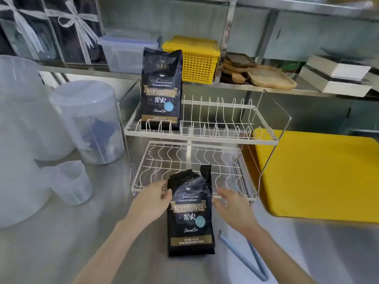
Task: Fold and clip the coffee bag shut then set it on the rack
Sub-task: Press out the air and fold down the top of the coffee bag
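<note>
A black coffee bag (189, 214) stands upright on the steel counter in front of the rack, its top crumpled and unfolded. My left hand (152, 198) touches the bag's upper left edge with fingers spread. My right hand (231, 208) hovers just right of the bag, fingers apart, not touching it. A long pale-blue clip (244, 255) lies open on the counter at the bag's lower right. The white two-tier wire rack (205, 138) stands behind. A second identical coffee bag (161, 89) stands upright on the left end of the rack's upper tier.
Translucent plastic containers (86, 119) and a small measuring cup (71, 181) crowd the left. A yellow cutting board (320, 175) lies to the right of the rack. On the back shelf sit a yellow basket (199, 60), wooden trays (268, 76) and a clear box (127, 52).
</note>
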A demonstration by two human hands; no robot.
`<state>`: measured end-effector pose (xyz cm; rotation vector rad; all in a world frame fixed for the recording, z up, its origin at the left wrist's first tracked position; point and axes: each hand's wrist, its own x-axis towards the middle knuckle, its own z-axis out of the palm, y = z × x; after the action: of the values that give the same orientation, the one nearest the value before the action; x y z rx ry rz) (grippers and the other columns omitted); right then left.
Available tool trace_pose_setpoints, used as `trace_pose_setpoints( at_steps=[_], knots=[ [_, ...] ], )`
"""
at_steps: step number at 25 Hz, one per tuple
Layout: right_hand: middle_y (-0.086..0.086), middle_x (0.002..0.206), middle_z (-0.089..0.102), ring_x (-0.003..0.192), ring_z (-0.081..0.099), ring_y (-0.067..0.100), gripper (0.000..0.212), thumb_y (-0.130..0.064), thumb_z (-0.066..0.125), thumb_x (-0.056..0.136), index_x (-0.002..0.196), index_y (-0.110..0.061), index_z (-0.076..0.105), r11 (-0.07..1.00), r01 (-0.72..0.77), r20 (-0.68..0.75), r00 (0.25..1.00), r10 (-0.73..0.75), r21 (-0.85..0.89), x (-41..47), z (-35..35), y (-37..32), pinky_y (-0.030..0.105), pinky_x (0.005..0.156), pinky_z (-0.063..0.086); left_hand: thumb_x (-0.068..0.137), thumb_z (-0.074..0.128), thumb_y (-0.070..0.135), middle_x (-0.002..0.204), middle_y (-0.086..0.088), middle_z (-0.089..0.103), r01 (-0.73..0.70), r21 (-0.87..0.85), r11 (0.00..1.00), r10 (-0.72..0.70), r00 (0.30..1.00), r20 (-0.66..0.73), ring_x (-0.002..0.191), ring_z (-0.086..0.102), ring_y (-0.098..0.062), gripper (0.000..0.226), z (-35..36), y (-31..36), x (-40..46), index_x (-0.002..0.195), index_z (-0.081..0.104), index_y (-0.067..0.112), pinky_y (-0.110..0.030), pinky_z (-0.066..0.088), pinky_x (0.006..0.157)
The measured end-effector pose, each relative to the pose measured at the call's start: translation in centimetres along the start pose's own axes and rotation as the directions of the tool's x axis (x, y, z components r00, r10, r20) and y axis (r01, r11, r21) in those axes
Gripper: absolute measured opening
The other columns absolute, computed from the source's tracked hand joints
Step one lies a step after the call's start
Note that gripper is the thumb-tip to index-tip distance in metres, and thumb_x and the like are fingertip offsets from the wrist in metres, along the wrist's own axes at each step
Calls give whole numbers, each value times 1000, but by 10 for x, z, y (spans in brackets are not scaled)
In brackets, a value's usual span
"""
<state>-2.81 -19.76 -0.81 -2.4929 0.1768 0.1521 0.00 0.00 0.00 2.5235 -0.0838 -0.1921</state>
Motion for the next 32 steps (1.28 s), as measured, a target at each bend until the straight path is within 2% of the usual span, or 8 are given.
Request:
trace_pose_setpoints(
  at_steps=[9, 12, 15, 18, 23, 27, 30, 32],
  knots=[
    [8, 114, 67, 106, 59, 26, 25, -21, 54, 86, 109, -14, 55, 970, -102, 68, 994, 89, 222, 21, 33, 13, 42, 92, 50, 89, 44, 25, 116, -9, 64, 113, -200, 973, -90, 988, 124, 111, 57, -30, 29, 38, -25, 14, 115, 51, 13, -38, 44, 96],
    [7, 111, 68, 99, 61, 21, 22, -17, 53, 86, 107, -12, 57, 953, -109, 85, 992, 88, 284, 21, 39, 12, 38, 89, 51, 90, 44, 22, 114, -4, 62, 205, -384, 900, -154, 975, 158, 112, 54, -26, 32, 37, -21, 11, 120, 48, 11, -30, 39, 96],
    [-1, 98, 65, 87, 57, 11, 26, -14, 53, 86, 112, -10, 56, 937, -109, 91, 992, 83, 332, 19, 40, 10, 25, 81, 47, 88, 46, 22, 121, -10, 61, 254, -496, 831, -198, 967, 163, 112, 55, -26, 31, 37, -30, 8, 118, 51, 15, -45, 39, 104],
    [5, 102, 65, 84, 54, 10, 34, -13, 55, 85, 118, -9, 52, 909, -150, 71, 989, 132, 389, 13, 40, 8, 24, 81, 45, 87, 49, 24, 108, -8, 66, 279, -569, 774, -225, 960, 165, 100, 61, -24, 17, 37, -36, 0, 102, 54, 21, -47, 43, 100],
    [7, 95, 61, 83, 54, 14, 34, -15, 61, 82, 115, -8, 55, 861, -152, 16, 986, 164, 486, -10, 44, 10, 31, 79, 49, 89, 47, 25, 98, -1, 70, 237, -686, 688, -145, 971, 190, 91, 63, -14, 18, 35, -29, -23, 94, 63, 17, -32, 47, 89],
    [17, 101, 61, 75, 55, 10, 15, -11, 60, 82, 97, -12, 63, 830, -107, 10, 993, 121, 548, -29, 41, 13, 19, 64, 49, 86, 50, 36, 104, -4, 70, 216, -768, 603, -141, 976, 163, 99, 63, -17, 26, 28, -19, -21, 96, 62, 15, -38, 46, 94],
    [5, 89, 57, 76, 58, 10, 6, -11, 59, 82, 81, -17, 61, 812, -94, 49, 996, 80, 576, -41, 38, 17, 9, 54, 48, 86, 52, 32, 94, -3, 69, 157, -820, 551, -165, 983, 78, 96, 61, -21, 22, 26, -12, -18, 87, 62, 12, -39, 46, 89],
    [-1, 83, 56, 78, 59, 12, 11, -13, 59, 82, 73, -19, 62, 798, -73, 35, 997, 65, 598, -46, 35, 17, 9, 54, 50, 86, 53, 26, 82, 0, 67, 62, -842, 536, -165, 986, -33, 88, 59, -21, 16, 22, -7, -19, 76, 60, 16, -38, 45, 84]
  ],
)
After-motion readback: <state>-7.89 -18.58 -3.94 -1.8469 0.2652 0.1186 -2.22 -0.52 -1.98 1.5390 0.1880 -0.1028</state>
